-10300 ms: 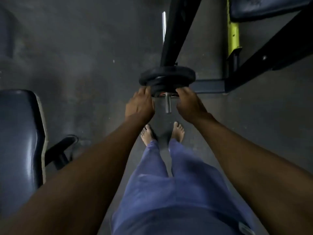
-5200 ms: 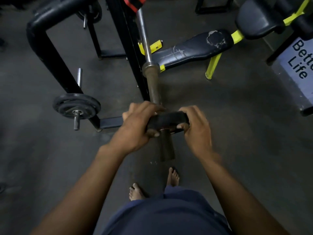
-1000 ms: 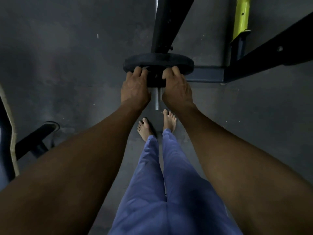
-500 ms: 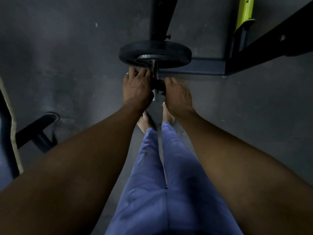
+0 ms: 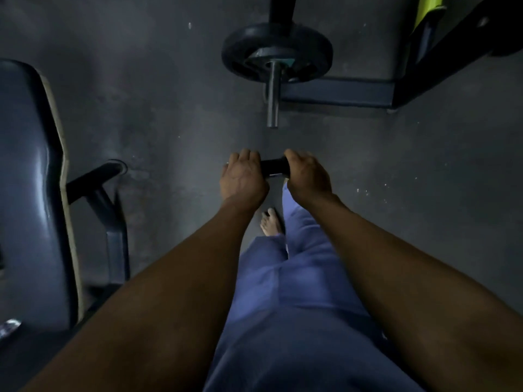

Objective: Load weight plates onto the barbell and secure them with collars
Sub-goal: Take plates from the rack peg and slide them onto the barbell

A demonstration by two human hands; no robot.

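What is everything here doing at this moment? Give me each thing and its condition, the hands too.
Left hand: closed on one end of a small black plate.
Right hand: closed on the other end.
Small black plate: held in the air between both hands, off the peg.
Storage peg: outer length bare, nothing touching it.
Large plate: seated at the base of the peg.
Padded bench: unoccupied, standing to the left.

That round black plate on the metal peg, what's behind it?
Behind the plate a black upright post rises, and the peg pokes out in front. How peg joins post is covered. Both hands hold a small dark object apart from it.
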